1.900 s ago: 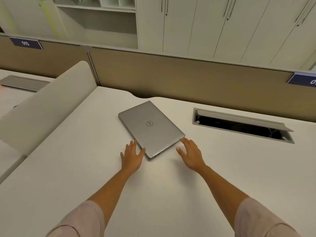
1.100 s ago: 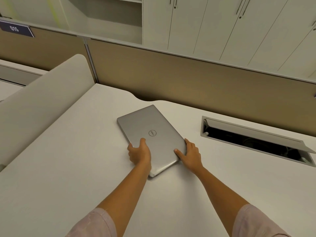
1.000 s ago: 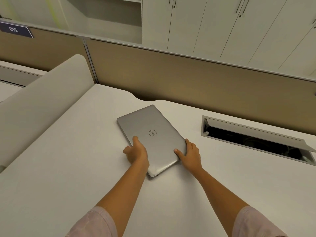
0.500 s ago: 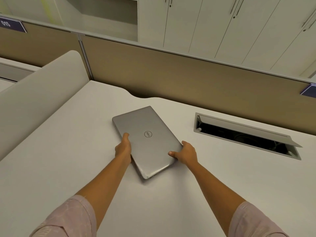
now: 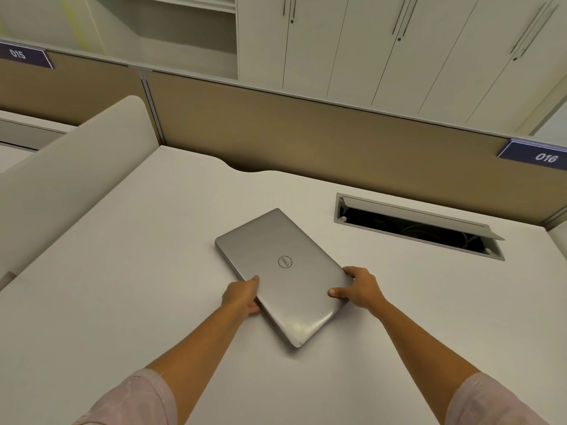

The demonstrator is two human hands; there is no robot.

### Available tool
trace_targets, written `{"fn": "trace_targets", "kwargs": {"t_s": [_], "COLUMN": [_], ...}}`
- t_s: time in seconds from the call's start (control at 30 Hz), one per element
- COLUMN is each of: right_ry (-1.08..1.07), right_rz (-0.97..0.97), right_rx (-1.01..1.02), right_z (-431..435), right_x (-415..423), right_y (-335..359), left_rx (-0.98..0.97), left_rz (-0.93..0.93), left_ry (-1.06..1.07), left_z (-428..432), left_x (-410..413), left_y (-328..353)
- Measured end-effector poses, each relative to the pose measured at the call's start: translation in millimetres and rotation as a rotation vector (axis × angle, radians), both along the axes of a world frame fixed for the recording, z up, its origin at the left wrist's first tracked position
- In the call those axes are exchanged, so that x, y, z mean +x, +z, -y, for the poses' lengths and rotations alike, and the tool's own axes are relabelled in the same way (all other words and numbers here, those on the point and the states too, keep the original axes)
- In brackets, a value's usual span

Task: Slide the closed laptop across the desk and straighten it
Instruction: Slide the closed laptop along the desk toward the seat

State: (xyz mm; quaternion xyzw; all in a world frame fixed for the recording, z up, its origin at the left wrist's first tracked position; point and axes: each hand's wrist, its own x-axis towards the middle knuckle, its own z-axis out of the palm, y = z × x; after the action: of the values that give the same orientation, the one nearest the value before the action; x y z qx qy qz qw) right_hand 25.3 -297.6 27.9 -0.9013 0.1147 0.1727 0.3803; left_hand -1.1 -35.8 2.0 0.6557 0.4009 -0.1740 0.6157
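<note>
Silver closed laptop (image 5: 282, 271) lies skewed on the white worktop (image 5: 122, 302), clasped at its side edges between the left hand (image 5: 241, 297) and right hand (image 5: 357, 288). Sliding seems underway; squaring comes next. Open room surrounds both hands; the cable hatch (image 5: 414, 228) sits beyond the right hand.

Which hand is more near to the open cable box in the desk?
Right. The right hand grips the laptop edge on the side facing the cable box; the left hand grips the opposite edge, farther away.
</note>
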Motion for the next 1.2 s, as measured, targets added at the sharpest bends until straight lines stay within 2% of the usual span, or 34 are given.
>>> {"fn": "trace_targets", "kwargs": {"t_s": [0.27,0.67,0.87,1.2], "right_ry": [0.053,-0.01,-0.077,-0.194], "right_rz": [-0.013,0.006,0.054,-0.005], "right_rx": [-0.017,-0.017,-0.052,-0.055], "right_z": [52.9,103.8,95.3,30.0], "right_x": [-44.5,-116.7,-150.2,-185.4], "right_y": [1.4,-0.7,-6.4,-16.4], "left_rx": [0.044,0.119,0.406,0.754], "left_rz": [-0.019,-0.055,-0.025,0.068], "left_ry": [-0.168,-0.37,-0.493,-0.537], "left_z": [38.3,84.6,82.7,58.4], "left_x": [-44.3,-82.5,-83.2,-56.2], "left_y": [-10.7,-12.2,-6.0,7.3]}}
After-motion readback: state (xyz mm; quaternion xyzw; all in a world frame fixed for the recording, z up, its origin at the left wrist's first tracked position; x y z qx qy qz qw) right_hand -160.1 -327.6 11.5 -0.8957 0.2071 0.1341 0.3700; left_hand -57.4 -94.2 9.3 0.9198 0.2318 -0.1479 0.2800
